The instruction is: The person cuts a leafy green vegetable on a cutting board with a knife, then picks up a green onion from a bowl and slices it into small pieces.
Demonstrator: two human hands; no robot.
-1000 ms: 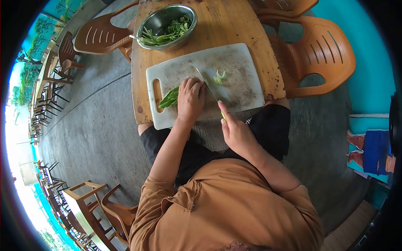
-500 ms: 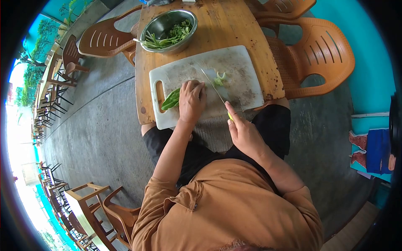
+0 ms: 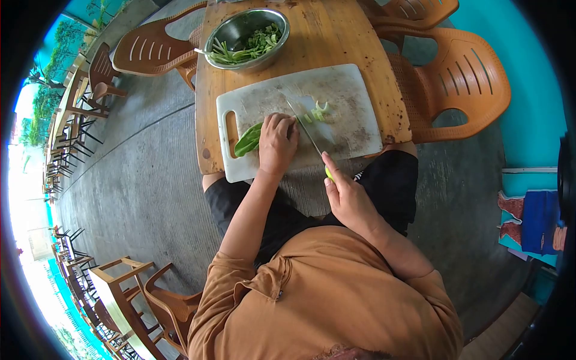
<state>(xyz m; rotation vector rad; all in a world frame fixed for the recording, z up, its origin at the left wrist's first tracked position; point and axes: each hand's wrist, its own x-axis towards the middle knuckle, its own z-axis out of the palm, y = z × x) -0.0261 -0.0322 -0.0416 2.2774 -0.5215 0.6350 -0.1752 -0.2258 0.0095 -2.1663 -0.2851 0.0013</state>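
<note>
My left hand point(image 3: 278, 141) is closed over a leafy green vegetable point(image 3: 248, 140) on the white cutting board point(image 3: 348, 90); the leaves stick out to its left, and its stem end is mostly under my fingers. In my right hand point(image 3: 349, 195) is a knife point(image 3: 307, 131), gripped by its yellow-green handle, with the index finger along it. The blade slants up and left, just right of my left fingertips. Pale green cut pieces point(image 3: 319, 112) lie on the board to the right of the blade.
Beyond the board, a metal bowl point(image 3: 282, 51) of chopped greens stands on the wooden table point(image 3: 324, 36). Orange-brown plastic chairs point(image 3: 471, 84) flank the table, one point(image 3: 150, 51) on the left. My legs are under the board's near edge.
The view has shifted slightly. Small cut pieces now lie farther apart beside the blade, and both hands keep nearly the same places and grips.
</note>
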